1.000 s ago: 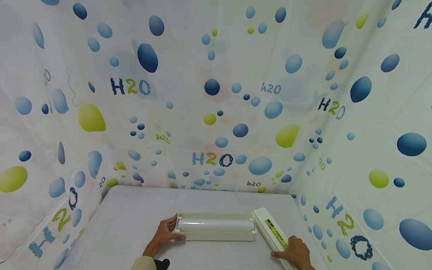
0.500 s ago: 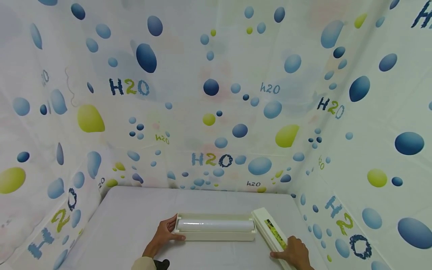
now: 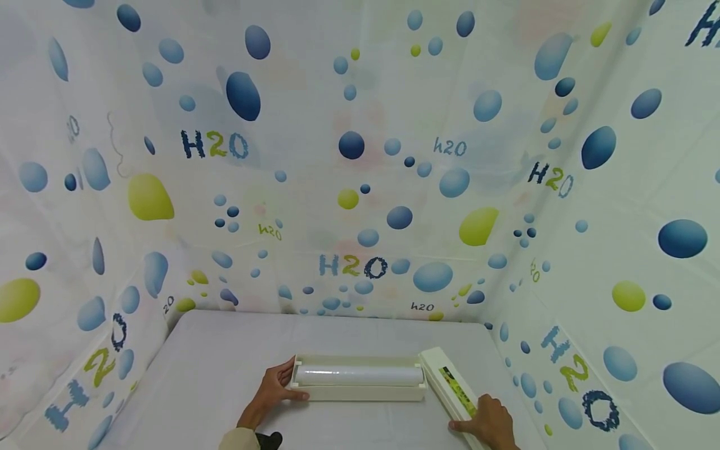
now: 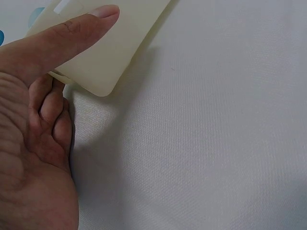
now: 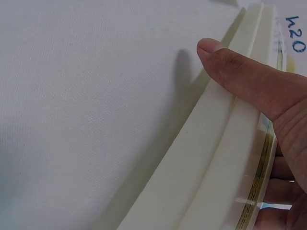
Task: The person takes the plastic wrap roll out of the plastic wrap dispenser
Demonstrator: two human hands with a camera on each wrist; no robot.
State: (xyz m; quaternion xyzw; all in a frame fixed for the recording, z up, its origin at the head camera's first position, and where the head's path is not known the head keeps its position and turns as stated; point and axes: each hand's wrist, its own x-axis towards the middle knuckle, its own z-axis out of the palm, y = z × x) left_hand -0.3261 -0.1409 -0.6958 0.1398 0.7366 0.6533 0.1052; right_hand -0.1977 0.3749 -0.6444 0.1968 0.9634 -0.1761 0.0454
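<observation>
A long cream box [image 3: 365, 393] lies lengthwise on the table, its top uncovered, with a shiny whitish roll [image 3: 360, 375] inside. My left hand [image 3: 275, 386] grips its left end, thumb on the front, fingers behind; the left wrist view shows the thumb over the box's corner [image 4: 96, 72]. Slanting at the right is a long cream lid-like piece [image 3: 441, 362] with a green and yellow label [image 3: 458, 389]. My right hand [image 3: 488, 422] holds its near part, thumb across the near side and fingers on the labelled side. Its far end is close to or touching the box's right end.
A white cloth covers the table [image 3: 236, 337]. Behind it and at both sides hang white curtains [image 3: 315, 206] printed with blue and green drops and H2O lettering. A small dark object [image 3: 270, 440] shows beside the left sleeve [image 3: 239, 439].
The labelled piece and my right hand have shifted very slightly. My left hand and the box look unchanged.
</observation>
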